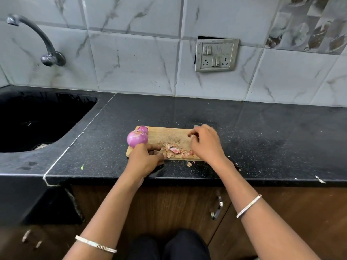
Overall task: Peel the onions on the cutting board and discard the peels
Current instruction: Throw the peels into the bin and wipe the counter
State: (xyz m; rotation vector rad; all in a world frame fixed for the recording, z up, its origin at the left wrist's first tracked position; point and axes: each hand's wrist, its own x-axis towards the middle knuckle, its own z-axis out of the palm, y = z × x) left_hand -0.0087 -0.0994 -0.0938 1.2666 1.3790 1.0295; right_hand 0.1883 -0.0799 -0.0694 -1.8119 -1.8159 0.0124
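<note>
Cutting board (169, 136): on black countertop (262, 137), near its front edge; sink (37, 117) well left, counter runs wide to the right.
Onions (137, 138): two, at board's far-left corner.
Peels (176, 151): heaped at board's near edge, between the hands.
Left hand (145, 159): fingers loose beside the heap, holding nothing.
Right hand (206, 145): fingers bent over board's right end; grip cannot be told.

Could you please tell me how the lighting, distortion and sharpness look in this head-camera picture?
Head view: wide-angle distortion bows the countertop edge and tile lines; light is soft and even, with faint sheen on the countertop near the wall; the sink basin is nearly black; the right hand looks slightly blurred at its fingertips, while onions and peels stay fairly sharp.
</note>
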